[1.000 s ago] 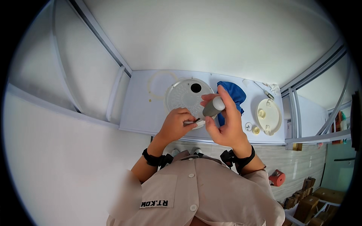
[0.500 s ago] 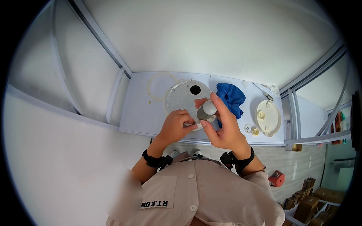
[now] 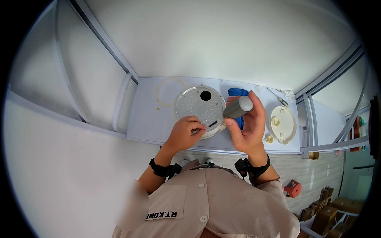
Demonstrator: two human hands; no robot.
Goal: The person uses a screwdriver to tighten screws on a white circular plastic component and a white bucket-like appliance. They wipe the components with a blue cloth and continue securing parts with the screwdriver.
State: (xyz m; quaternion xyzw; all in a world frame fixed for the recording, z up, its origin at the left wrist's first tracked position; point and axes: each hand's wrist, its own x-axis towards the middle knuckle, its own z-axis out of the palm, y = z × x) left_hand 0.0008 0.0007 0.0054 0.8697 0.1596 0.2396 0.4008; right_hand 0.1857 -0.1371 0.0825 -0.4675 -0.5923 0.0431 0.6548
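Pale-yellow ring [image 3: 156, 93] lies on the white tabletop [image 3: 143, 119] at ten o'clock from a round metal plate [image 3: 190, 103]. At the plate's seven, the left hand [image 3: 184, 133] bunches its fingers; whether they pinch anything cannot be told. At four, the right hand [image 3: 250, 129] pinches a grey-handled tool [image 3: 234, 109] between thumb and fingers, before blue cloth [image 3: 237, 92]; an oval cream cover [image 3: 286, 123] rests farther out, past three.

Pale wall [image 3: 222, 43] behind white table [image 3: 145, 121]; glossy floor [image 3: 323, 170].

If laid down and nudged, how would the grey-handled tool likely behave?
The grey-handled tool might roll, since its handle looks rounded. It's probably stiff: held in the right hand, the handle shows no bend.
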